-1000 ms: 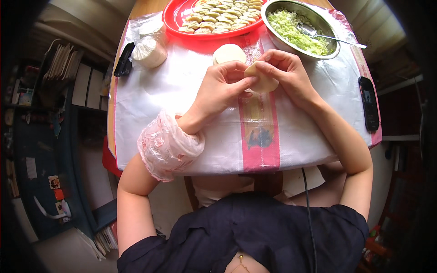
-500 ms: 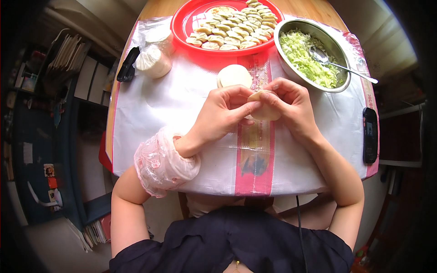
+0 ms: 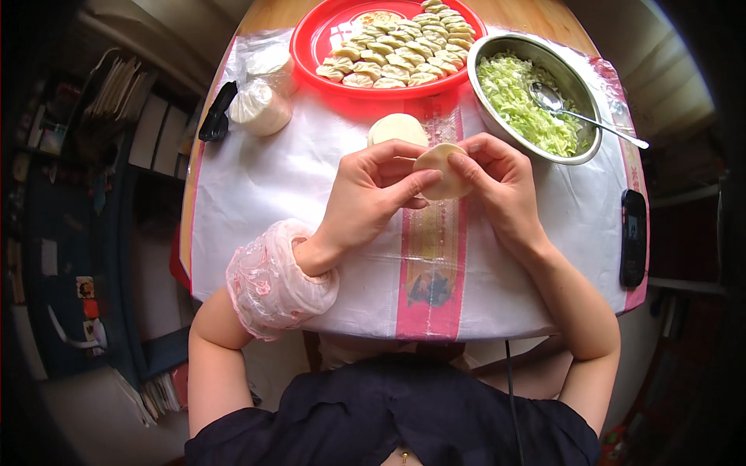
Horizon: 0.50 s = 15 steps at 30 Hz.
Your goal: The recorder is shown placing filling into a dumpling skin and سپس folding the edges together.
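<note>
- The left hand (image 3: 373, 194) and the right hand (image 3: 497, 186) meet above the middle of the table and hold one dumpling (image 3: 441, 169) between them, lifted off the white plastic sheet (image 3: 264, 186).
- Both hands are closed on it: the thumbs and forefingers press the folded wrapper from two sides, and the other fingers curl under it.
- The dumpling is pale, its upper edge curves like a half moon; whether the seam is fully closed I cannot tell, because the fingers cover it.
- To do this step well, I think the pinch should go along the edge little by little, with even pressure, so that no gap stays open and no filling comes into the seam.
- The supporting fingers should hold the belly softly; a hard squeeze can tear the thin dough.
- Just behind the hands lies a stack of round wrappers (image 3: 396, 128), near for the taking.
- Farther back a red tray (image 3: 311, 46) carries rows of finished dumplings.
- On the right stands a metal bowl (image 3: 497, 124) of green chopped filling with a spoon (image 3: 579, 113) in it.
- A dark phone (image 3: 633, 237) lies at the right edge of the table, well apart from the hands.
- The left forearm wears a pink sleeve cover (image 3: 276, 279).
</note>
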Available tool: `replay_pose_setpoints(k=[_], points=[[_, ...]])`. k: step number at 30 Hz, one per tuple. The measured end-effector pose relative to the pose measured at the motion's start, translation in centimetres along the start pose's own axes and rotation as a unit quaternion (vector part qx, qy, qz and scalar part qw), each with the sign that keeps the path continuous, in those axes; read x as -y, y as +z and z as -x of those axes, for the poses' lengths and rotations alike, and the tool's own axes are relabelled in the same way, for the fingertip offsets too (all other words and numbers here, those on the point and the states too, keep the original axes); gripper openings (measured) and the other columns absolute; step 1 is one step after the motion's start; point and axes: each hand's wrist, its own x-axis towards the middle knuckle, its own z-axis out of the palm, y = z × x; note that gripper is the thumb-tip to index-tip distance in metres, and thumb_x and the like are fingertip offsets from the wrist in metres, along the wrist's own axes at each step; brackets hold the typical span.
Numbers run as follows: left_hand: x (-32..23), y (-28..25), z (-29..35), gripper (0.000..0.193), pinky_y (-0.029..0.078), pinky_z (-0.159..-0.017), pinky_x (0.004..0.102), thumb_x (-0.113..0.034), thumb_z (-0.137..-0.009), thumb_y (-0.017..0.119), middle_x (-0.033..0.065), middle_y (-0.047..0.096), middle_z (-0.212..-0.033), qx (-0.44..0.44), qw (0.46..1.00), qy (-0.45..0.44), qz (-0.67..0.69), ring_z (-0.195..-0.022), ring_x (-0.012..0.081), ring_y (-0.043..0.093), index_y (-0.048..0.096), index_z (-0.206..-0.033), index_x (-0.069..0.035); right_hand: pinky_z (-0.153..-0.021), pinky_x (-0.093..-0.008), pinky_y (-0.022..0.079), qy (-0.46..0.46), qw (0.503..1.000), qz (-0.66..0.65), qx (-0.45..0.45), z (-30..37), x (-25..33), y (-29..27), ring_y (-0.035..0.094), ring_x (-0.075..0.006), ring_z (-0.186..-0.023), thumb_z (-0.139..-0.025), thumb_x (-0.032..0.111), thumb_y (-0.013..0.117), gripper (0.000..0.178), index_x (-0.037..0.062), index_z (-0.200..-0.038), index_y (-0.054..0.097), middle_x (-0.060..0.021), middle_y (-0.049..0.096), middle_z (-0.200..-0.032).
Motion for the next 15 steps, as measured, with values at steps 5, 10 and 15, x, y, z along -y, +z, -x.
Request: replay_pose_setpoints(k=[5,10,15], points=[[0.0,-0.1,0.0,0.024,0.056,-0.066,0.0213,-0.012,-0.090,0.066,0.0060,0.070,-0.096,-0.008,1.000,0.001,-0.005,-0.084,0.0095,0.066,0.064,-0.112,-0.002,-0.066,-0.0185,0.047,-0.026,0.999,0.023,-0.004,0.3,-0.1,0.1,0.060,-0.0037,-0.074,-0.088,0.008,0.068,0.010,-0.0017,-0.090,0.067,-0.0018,0.067,-0.081],[0.1,-0.8,0.2,0.021,0.058,-0.066,0.0234,-0.015,-0.093,0.062,0.0078,0.068,-0.098,-0.012,1.000,0.006,-0.010,-0.087,0.0108,0.065,0.064,-0.109,-0.001,-0.066,-0.0183,0.047,-0.055,0.996,0.065,-0.005,0.5,0.0,0.6,0.059,-0.0034,-0.076,-0.087,0.004,0.068,0.007,-0.0024,-0.087,0.067,-0.0007,0.067,-0.080],[0.1,-1.1,0.2,0.020,0.058,-0.069,0.0237,-0.014,-0.094,0.061,0.0075,0.068,-0.098,-0.014,1.000,0.008,0.010,-0.087,0.0112,0.065,0.064,-0.109,-0.001,-0.070,-0.0189,0.047,-0.026,0.997,0.071,-0.004,0.6,0.9,0.7,0.058,-0.0032,-0.079,-0.088,0.004,0.067,0.009,-0.0021,-0.094,0.066,-0.0010,0.065,-0.084]])
